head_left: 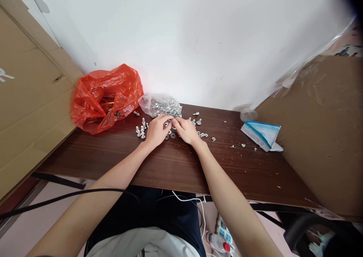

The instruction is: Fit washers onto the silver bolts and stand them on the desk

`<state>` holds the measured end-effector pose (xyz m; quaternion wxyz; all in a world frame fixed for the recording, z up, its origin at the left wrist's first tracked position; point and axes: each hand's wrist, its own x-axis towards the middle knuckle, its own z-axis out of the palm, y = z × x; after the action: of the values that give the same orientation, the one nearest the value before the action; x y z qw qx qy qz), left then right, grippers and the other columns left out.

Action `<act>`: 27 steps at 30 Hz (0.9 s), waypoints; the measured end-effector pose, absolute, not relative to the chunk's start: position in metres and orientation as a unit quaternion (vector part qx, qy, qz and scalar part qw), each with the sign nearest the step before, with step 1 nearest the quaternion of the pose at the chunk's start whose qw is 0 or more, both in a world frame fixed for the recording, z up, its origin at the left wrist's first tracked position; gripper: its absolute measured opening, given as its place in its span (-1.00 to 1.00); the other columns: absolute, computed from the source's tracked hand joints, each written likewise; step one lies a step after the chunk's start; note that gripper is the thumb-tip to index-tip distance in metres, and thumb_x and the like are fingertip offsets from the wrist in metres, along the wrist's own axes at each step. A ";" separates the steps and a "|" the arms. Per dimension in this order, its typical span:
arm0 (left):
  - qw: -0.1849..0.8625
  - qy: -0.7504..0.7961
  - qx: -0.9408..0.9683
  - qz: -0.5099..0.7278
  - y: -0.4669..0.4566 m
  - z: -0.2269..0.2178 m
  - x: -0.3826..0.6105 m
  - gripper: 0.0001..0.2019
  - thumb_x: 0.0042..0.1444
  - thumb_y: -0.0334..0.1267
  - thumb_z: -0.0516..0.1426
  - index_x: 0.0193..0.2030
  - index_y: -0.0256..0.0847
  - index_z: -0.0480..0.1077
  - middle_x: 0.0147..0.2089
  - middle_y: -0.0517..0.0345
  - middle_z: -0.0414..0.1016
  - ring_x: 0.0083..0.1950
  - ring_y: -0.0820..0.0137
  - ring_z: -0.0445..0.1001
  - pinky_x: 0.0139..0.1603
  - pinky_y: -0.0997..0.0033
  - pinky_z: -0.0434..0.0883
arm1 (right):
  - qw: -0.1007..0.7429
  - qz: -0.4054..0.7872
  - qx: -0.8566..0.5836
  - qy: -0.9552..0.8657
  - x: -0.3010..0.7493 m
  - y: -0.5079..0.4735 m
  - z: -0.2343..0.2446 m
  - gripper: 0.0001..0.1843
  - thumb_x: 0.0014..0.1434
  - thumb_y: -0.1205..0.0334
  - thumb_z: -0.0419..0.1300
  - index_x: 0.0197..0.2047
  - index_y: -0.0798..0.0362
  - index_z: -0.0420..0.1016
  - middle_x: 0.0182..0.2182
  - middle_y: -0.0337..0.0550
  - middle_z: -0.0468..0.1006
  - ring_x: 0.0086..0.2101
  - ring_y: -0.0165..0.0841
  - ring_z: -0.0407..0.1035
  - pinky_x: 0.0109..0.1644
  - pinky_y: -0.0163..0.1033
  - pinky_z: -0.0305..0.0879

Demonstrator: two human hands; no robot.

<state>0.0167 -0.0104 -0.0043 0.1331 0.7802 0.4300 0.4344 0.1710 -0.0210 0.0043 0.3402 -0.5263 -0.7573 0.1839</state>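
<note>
My left hand (157,130) and my right hand (185,130) meet at the fingertips above the dark wooden table (170,170). Both are closed in a pinch; whatever lies between the fingers is hidden or too small to make out. Flat metal washers (172,136) lie just below the fingertips. Several bolts (141,131) stand on their heads left of my left hand. To the right of my right hand are more bolts (199,122) and several nuts (202,135). A clear plastic bag (167,106) full of small metal hardware sits right behind my hands.
An open red plastic bag (124,86) stands at the back left. At the right lie a blue-and-white packet (262,134) and a clear cup (248,114). Cardboard (34,79) walls flank both sides. A white cable (184,199) hangs at the table's front edge.
</note>
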 end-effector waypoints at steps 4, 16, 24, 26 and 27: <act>0.131 0.433 0.779 0.434 -0.011 -0.005 0.017 -0.80 0.17 -0.31 0.09 -0.12 -0.19 0.50 -0.26 0.15 0.49 -0.42 0.48 0.34 -0.28 0.45 0.31 | 0.344 0.181 -0.520 -0.761 0.171 -0.021 0.005 -0.51 0.33 -0.10 -0.15 -0.52 -0.01 0.21 -0.66 -0.25 0.34 -0.53 -0.35 0.30 -0.37 -0.30 0.12; 0.127 0.427 0.784 0.431 -0.010 -0.005 0.017 -0.81 0.17 -0.32 0.09 -0.13 -0.20 0.49 -0.29 0.16 0.46 -0.43 0.48 0.32 -0.32 0.46 0.29 | 0.346 0.182 -0.525 -0.756 0.172 -0.021 0.006 -0.39 0.32 -0.20 -0.19 -0.60 0.01 0.23 -0.70 -0.22 0.33 -0.56 -0.34 0.30 -0.38 -0.30 0.11; 0.125 0.428 0.785 0.429 -0.009 -0.005 0.018 -0.82 0.17 -0.31 0.09 -0.15 -0.19 0.50 -0.30 0.16 0.46 -0.43 0.48 0.32 -0.31 0.45 0.29 | 0.342 0.175 -0.539 -0.750 0.172 -0.021 0.005 -0.44 0.32 -0.17 -0.15 -0.54 0.00 0.28 -0.68 -0.24 0.34 -0.55 -0.35 0.30 -0.39 -0.31 0.08; 0.123 0.428 0.785 0.430 -0.010 -0.005 0.018 -0.82 0.17 -0.31 0.09 -0.15 -0.19 0.50 -0.31 0.17 0.45 -0.44 0.48 0.31 -0.31 0.45 0.29 | 0.346 0.165 -0.547 -0.744 0.172 -0.021 0.005 -0.50 0.31 -0.15 -0.12 -0.50 -0.01 0.26 -0.67 -0.26 0.33 -0.55 -0.35 0.29 -0.40 -0.31 0.06; 0.124 0.427 0.786 0.430 -0.010 -0.005 0.018 -0.82 0.17 -0.31 0.09 -0.15 -0.19 0.50 -0.31 0.17 0.45 -0.44 0.48 0.31 -0.32 0.45 0.29 | 0.349 0.162 -0.551 -0.741 0.172 -0.021 0.005 -0.52 0.31 -0.15 -0.11 -0.48 -0.01 0.25 -0.66 -0.27 0.33 -0.55 -0.35 0.28 -0.41 -0.32 0.05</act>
<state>0.0176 -0.0100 -0.0049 0.1238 0.7855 0.4274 0.4300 0.1720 -0.0213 0.0054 0.3493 -0.5508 -0.7406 0.1617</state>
